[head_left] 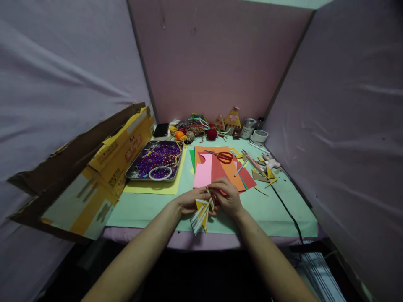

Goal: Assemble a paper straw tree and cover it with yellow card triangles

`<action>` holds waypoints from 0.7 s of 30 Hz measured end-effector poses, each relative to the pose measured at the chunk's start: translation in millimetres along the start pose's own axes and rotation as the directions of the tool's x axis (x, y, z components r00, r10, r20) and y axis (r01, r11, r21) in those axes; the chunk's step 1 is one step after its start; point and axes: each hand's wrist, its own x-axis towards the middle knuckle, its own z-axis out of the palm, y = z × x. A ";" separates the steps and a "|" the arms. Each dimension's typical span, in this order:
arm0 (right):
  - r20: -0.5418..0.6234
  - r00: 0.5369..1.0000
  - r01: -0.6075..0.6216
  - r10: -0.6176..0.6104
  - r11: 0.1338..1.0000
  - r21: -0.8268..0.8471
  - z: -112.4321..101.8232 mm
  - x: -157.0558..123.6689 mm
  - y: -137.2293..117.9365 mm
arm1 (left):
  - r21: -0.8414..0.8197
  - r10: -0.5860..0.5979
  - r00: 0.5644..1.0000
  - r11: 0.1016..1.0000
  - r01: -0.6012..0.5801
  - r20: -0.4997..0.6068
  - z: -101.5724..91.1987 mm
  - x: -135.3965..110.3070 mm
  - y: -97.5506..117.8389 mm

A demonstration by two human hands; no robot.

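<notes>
Both my hands meet over the near edge of the table. My left hand (pixel 188 201) grips a yellow triangular paper piece (pixel 201 214) with white striped edges, which hangs down toward me. My right hand (pixel 228 195) is closed with its fingers pinched at the top of the same piece. Just beyond my hands lies a stack of coloured paper sheets (pixel 217 170), pink, red and orange, with red-handled scissors (pixel 223 157) on top.
A metal tray of purple beads (pixel 155 161) with a white ring sits on a yellow sheet at the left. An open cardboard box (pixel 103 167) lies further left. Yarn, small triangular crafts (pixel 232 118), cups (pixel 258 135) and scraps crowd the back and right. A black cable (pixel 288 212) runs along the right.
</notes>
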 end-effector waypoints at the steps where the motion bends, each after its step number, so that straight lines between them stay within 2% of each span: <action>1: 0.003 1.000 0.002 -0.002 1.000 -0.001 0.0 -0.1 -0.1 | 0.001 0.002 1.000 1.000 -0.002 -0.002 0.6 -0.2 0.2; 21: -0.029 1.000 0.010 -0.011 1.000 -0.027 -0.4 1.2 -7.2 | 0.035 0.023 0.999 0.999 -0.022 -0.024 2.2 0.1 0.0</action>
